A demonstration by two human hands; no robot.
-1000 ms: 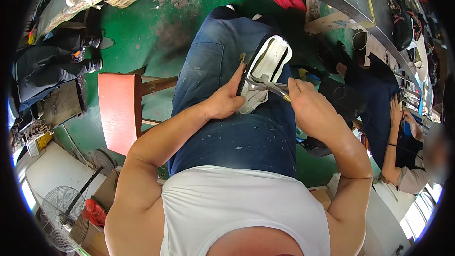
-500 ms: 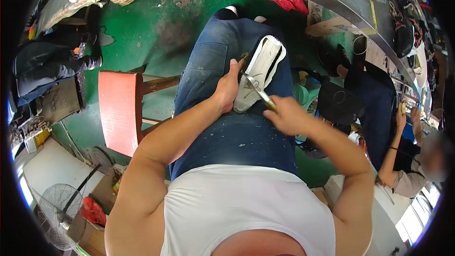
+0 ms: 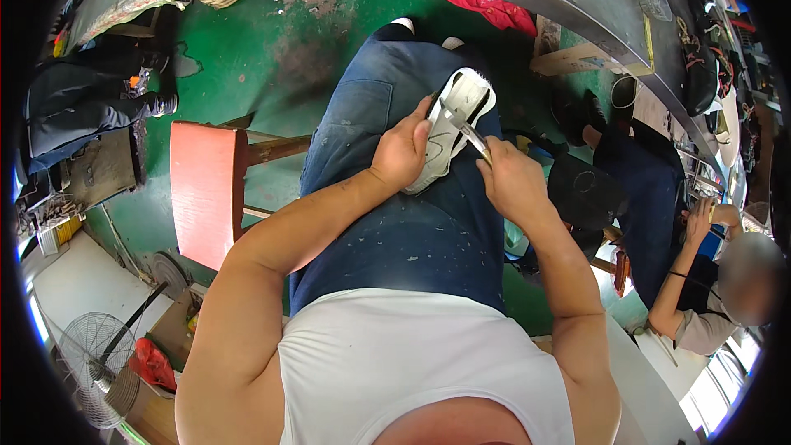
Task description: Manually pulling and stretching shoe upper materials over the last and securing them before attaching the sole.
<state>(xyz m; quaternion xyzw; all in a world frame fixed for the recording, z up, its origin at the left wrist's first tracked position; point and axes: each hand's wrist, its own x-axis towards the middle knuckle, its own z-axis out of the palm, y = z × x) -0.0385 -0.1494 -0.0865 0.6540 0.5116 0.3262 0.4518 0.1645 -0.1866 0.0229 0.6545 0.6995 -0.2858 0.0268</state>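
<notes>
A white and grey shoe (image 3: pixel 440 150) lies lengthwise along my thighs, its white-rimmed opening at the far end. My left hand (image 3: pixel 400 148) is closed around its left side, thumb up near the shoe's edge. In my right hand (image 3: pixel 514 178) is a hammer (image 3: pixel 471 133) with a metal head and a pale handle. The hammer head is over the upper middle of the shoe; whether it touches the shoe I cannot tell. Worn blue trousers (image 3: pixel 387 235) with pale specks are under the shoe.
A red-backed wooden chair (image 3: pixel 206 191) stands at left. A metal-edged bench (image 3: pixel 527 0) runs across the far side, with a red cloth (image 3: pixel 486 7) below it. Another person (image 3: pixel 700 280) works at far right, beside dark bags. A fan (image 3: pixel 99 371) stands at lower left.
The right hand and hammer have moved up and away from me, the forearm now steeper. The shoe has turned slightly, showing more of its side. The left hand still holds it.
</notes>
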